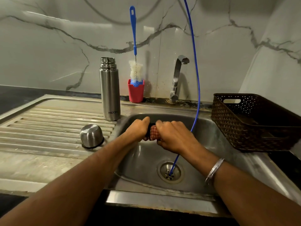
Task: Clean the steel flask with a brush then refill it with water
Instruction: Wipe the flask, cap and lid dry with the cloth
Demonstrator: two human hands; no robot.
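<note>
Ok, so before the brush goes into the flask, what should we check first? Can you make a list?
1. Flask standing upright on the drainboard: ok.
2. Flask open, cup lid off beside it: ok.
3. Brush within reach, standing in the red cup: ok.
4. Hands free: not ok. The left hand and right hand both grip a checked cloth over the sink.
5. Tap running: not ok, no water shows.
6. Flask inside is dirty: cannot tell.

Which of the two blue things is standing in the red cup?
The bottle brush, bristles down in the red cup beside the steel flask. The thin blue hose runs down into the sink drain instead.
</note>
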